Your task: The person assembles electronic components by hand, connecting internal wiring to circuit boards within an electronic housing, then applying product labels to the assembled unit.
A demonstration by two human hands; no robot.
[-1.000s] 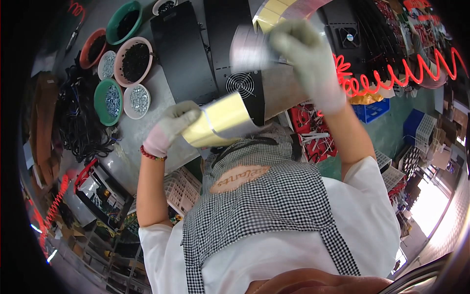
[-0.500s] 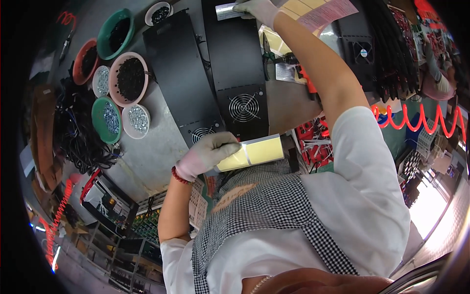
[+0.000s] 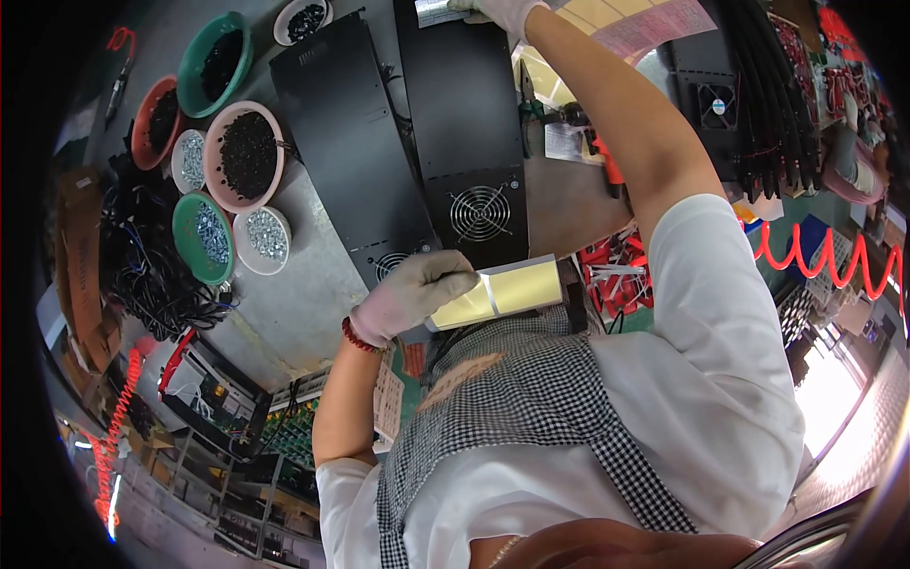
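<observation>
My gloved left hand (image 3: pixel 409 296) pinches the left end of a sheet of yellow backing with a silver border (image 3: pixel 526 286), held just in front of my apron. Stretched to the far end of a black metal case (image 3: pixel 457 109), my gloved right hand (image 3: pixel 507 13) has its fingertips closed on the right end of a silver label (image 3: pixel 438 11). The label lies against the case's top surface; whether it is stuck down I cannot tell. The upper frame edge cuts off part of that hand. A round fan grille (image 3: pixel 481 212) sits at the case's near end.
A second black case (image 3: pixel 336 133) lies alongside on the left. Bowls of screws and small black parts, such as a pink bowl (image 3: pixel 277 171), stand farther left beside black cables (image 3: pixel 156 284). Right of the case are a red-handled tool (image 3: pixel 609 161) and more label sheets (image 3: pixel 654 28).
The view has shifted slightly. My left hand still holds the yellow sheet, and my right hand stays at the silver label, now nearer the upper frame edge.
</observation>
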